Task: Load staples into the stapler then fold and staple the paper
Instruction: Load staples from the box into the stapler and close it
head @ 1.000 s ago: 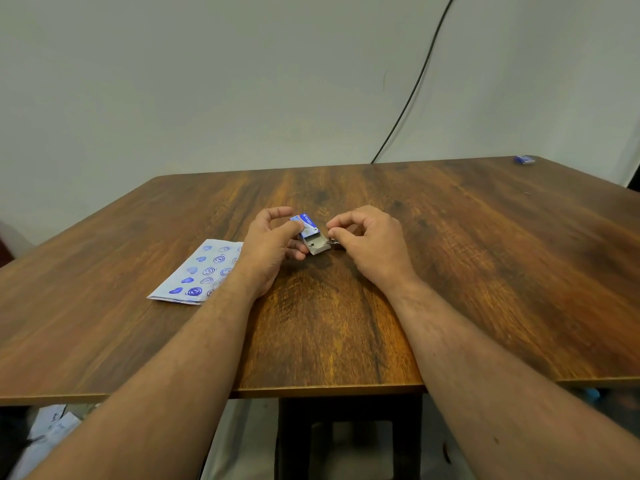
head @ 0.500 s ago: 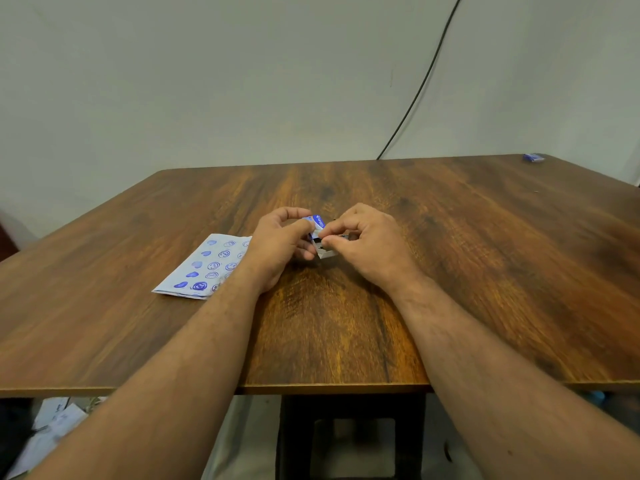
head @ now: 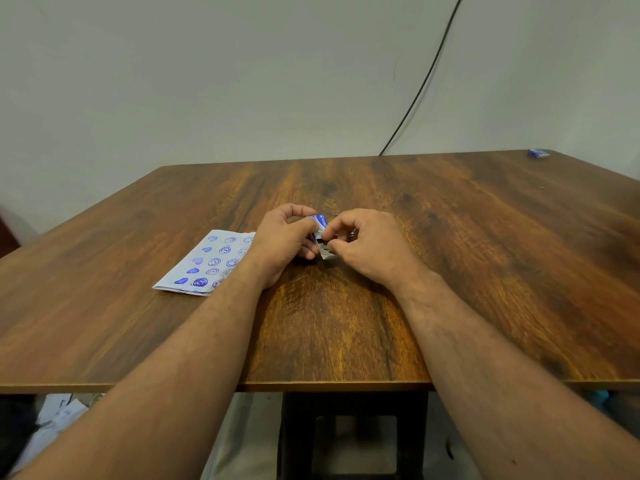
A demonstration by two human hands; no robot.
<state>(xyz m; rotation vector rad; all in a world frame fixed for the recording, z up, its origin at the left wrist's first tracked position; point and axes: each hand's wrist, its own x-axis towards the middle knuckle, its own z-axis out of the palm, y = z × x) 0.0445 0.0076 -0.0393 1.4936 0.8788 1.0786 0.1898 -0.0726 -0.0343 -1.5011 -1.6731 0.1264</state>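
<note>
The left hand [head: 282, 242] is holding a staple box [head: 320, 226] mid-table [head: 485, 258]; the right hand [head: 369, 245] is pinching its open end, with the paper [head: 204, 263] lying nearer the left edge.

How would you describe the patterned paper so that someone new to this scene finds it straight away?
Start at the wooden table and follow the person's left hand toward the middle. The paper lies flat on the tabletop just left of that wrist, partly under it. It is the only pale sheet on the table, printed with rows of blue hearts and swirls, unlike the small blue box at the far right corner.
</note>
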